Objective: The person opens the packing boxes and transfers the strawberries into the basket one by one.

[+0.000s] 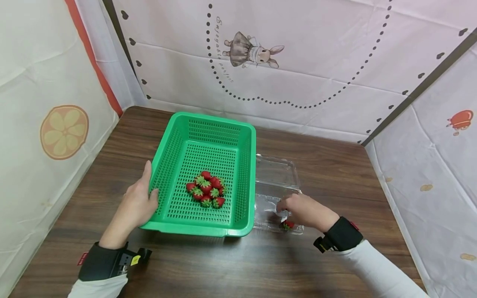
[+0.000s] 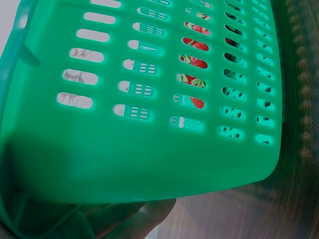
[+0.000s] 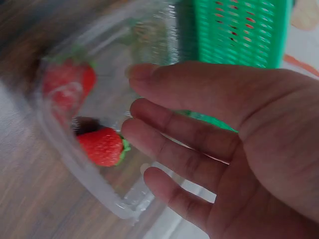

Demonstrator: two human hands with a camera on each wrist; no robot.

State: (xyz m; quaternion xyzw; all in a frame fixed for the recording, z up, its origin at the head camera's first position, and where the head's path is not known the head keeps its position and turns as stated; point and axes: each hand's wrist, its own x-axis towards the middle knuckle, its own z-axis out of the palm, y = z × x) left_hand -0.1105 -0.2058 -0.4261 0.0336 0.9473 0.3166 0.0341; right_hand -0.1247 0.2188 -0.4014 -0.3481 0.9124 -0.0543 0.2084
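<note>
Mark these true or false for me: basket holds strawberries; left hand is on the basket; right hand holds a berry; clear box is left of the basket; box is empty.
1. The green basket holds strawberries. True.
2. The left hand grips the basket's edge. True.
3. The right hand holds a strawberry. False: its fingers are open, holding nothing.
4. The clear box lies left of the basket. False: it lies to the right.
5. The box is empty. False: a strawberry lies inside.
</note>
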